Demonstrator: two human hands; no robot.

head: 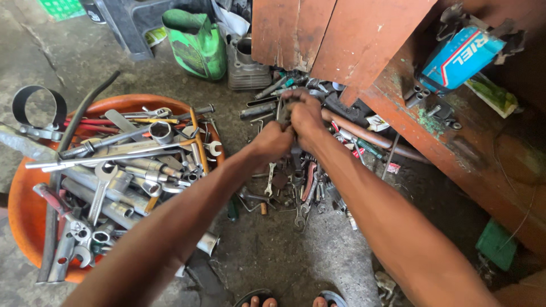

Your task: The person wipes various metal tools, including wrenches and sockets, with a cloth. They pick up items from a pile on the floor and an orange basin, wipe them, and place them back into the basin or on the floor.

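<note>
Both my arms reach forward over a heap of loose tools (301, 193) on the concrete floor. My left hand (272, 142) and my right hand (305, 116) are pressed together, both closed on a dark metal tool (282, 111) that sticks up between them. What kind of tool it is I cannot tell, as the fingers hide most of it. Spanners, pliers and small parts lie right under the hands.
An orange basin (23, 204) full of spanners, sockets and wrenches sits at the left. A green jerrycan (196, 42) and a metal cylinder part (245, 62) stand behind. A rusty red workbench (432, 125) with a blue carton (460, 57) is at the right. My sandalled toes (290, 300) show at the bottom edge.
</note>
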